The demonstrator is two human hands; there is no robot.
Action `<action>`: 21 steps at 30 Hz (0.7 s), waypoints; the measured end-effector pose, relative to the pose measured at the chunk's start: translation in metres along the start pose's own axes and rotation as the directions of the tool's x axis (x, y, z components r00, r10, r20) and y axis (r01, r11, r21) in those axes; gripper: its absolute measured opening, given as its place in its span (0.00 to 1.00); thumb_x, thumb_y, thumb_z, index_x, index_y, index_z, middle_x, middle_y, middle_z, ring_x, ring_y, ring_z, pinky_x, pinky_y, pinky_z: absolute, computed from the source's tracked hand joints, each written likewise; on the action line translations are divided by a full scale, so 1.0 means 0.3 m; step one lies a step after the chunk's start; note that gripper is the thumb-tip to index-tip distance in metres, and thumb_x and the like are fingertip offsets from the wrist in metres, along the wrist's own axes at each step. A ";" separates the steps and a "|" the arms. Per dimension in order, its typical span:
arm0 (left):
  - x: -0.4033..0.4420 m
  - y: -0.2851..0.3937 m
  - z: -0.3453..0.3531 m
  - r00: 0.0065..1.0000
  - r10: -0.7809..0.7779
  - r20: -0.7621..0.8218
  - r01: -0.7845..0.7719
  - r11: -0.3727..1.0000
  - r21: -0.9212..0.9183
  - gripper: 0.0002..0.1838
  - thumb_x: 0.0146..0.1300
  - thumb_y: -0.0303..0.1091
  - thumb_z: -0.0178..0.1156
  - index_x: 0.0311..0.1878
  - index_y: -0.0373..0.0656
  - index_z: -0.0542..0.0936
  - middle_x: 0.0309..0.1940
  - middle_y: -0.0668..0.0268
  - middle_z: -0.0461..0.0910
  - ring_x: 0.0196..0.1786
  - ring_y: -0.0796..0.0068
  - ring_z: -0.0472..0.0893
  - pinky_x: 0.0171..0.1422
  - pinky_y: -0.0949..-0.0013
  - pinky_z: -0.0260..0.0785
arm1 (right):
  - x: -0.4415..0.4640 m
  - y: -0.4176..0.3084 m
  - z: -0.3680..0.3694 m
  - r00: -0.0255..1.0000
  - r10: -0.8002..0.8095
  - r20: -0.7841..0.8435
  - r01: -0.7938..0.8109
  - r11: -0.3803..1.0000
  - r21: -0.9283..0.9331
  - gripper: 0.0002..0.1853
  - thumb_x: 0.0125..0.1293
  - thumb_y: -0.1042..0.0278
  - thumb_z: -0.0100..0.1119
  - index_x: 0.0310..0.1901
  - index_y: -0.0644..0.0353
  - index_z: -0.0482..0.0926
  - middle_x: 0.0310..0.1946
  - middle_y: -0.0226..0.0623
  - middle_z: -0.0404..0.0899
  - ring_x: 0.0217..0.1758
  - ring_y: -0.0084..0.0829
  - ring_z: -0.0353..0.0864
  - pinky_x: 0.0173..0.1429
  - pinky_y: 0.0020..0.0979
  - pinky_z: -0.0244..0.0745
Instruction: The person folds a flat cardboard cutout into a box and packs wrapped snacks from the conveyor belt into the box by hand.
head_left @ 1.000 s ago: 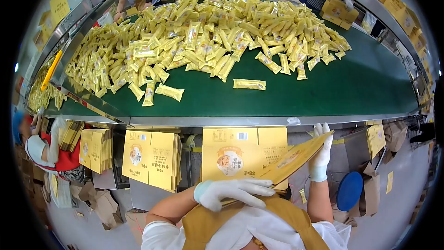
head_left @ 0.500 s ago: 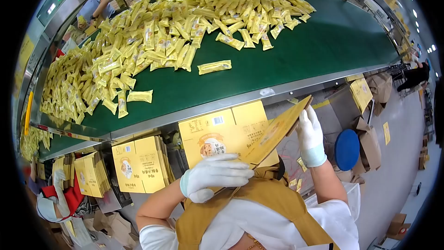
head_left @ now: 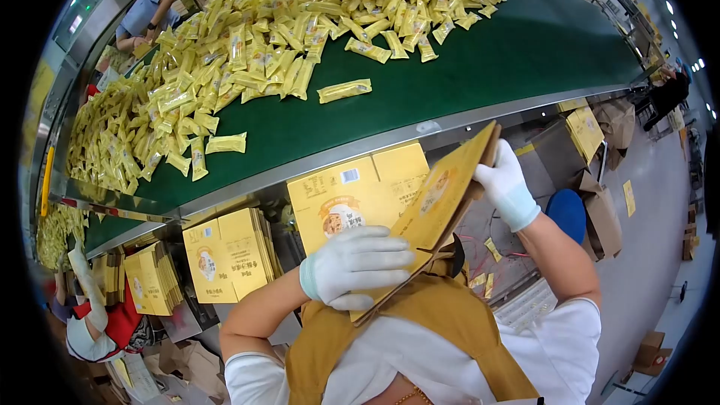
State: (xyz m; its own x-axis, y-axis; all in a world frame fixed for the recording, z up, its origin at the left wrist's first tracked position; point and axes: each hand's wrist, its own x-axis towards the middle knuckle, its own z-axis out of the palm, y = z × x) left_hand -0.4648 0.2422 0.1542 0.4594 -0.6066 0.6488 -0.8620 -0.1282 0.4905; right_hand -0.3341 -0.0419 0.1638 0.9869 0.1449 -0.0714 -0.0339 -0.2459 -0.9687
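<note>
A flattened yellow cardboard carton [head_left: 439, 193] is tilted in front of my chest, its printed face partly toward me. My right hand [head_left: 510, 186], in a white glove, is closed on the carton's upper right edge; some of its fingers are hidden behind the board. My left hand [head_left: 358, 266], gloved too, lies with fingers stretched out flat across the carton's lower left part. Just beyond it, a stack of flat yellow cartons [head_left: 322, 187] with a barcode leans by the conveyor edge. My brown apron [head_left: 420, 322] is under the carton's lower end.
Heaped yellow wrapped snack packets [head_left: 247, 60] cover much of the green conveyor belt [head_left: 465, 75]. More carton stacks [head_left: 229, 255] stand at left. A blue stool [head_left: 566, 214] is at right. Co-workers' hands and arms [head_left: 154, 19] show across the belt and at far left.
The carton has turned so that more of its printed face shows. My right hand has moved slightly up and right with its edge, while my left hand stays on the lower part.
</note>
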 end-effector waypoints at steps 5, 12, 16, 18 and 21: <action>-0.003 0.032 -0.027 0.992 0.116 0.048 -0.121 0.985 0.123 0.20 0.57 0.42 0.60 0.48 0.39 0.84 0.58 0.51 0.82 0.60 0.50 0.81 0.65 0.47 0.72 | 0.118 -0.030 0.078 0.988 0.000 0.157 0.016 0.994 -0.104 0.13 0.60 0.79 0.60 0.46 0.68 0.71 0.41 0.38 0.80 0.44 0.28 0.82 0.50 0.31 0.80; -0.036 0.013 -0.006 0.982 0.178 -0.063 -0.166 0.974 0.156 0.18 0.55 0.39 0.58 0.43 0.36 0.84 0.54 0.47 0.82 0.55 0.49 0.84 0.60 0.49 0.76 | 0.172 0.001 0.133 0.986 0.007 0.167 0.016 0.991 -0.136 0.12 0.63 0.78 0.57 0.47 0.67 0.70 0.41 0.39 0.81 0.43 0.27 0.84 0.48 0.31 0.83; -0.044 0.010 0.010 0.975 0.189 -0.115 -0.167 0.969 0.181 0.16 0.52 0.37 0.56 0.38 0.35 0.83 0.50 0.47 0.83 0.52 0.49 0.85 0.57 0.49 0.78 | 0.136 -0.014 0.121 0.990 -0.013 0.143 0.018 0.999 -0.037 0.11 0.60 0.75 0.59 0.43 0.66 0.71 0.38 0.40 0.78 0.42 0.28 0.78 0.50 0.33 0.77; -0.022 0.020 0.001 0.976 0.193 -0.100 -0.171 0.966 0.196 0.16 0.51 0.37 0.56 0.36 0.35 0.83 0.48 0.47 0.84 0.51 0.49 0.85 0.57 0.49 0.78 | 0.113 -0.039 0.122 0.989 -0.017 0.146 0.016 1.000 0.014 0.11 0.61 0.75 0.58 0.44 0.67 0.70 0.38 0.39 0.77 0.43 0.28 0.78 0.51 0.33 0.76; -0.007 0.027 0.006 0.973 0.196 -0.118 -0.163 0.956 0.246 0.21 0.65 0.42 0.45 0.30 0.38 0.82 0.43 0.49 0.86 0.47 0.50 0.87 0.54 0.49 0.80 | 0.096 -0.025 0.119 0.993 -0.025 0.113 0.022 0.999 0.033 0.12 0.62 0.76 0.57 0.45 0.68 0.69 0.39 0.38 0.76 0.44 0.28 0.77 0.51 0.32 0.76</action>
State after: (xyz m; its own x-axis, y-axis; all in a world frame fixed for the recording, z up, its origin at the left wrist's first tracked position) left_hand -0.4732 0.2409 0.1559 0.3032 -0.5233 0.7964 -0.9512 -0.2165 0.2199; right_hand -0.3110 -0.0015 0.1606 0.9633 0.2583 -0.0732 -0.0178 -0.2107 -0.9774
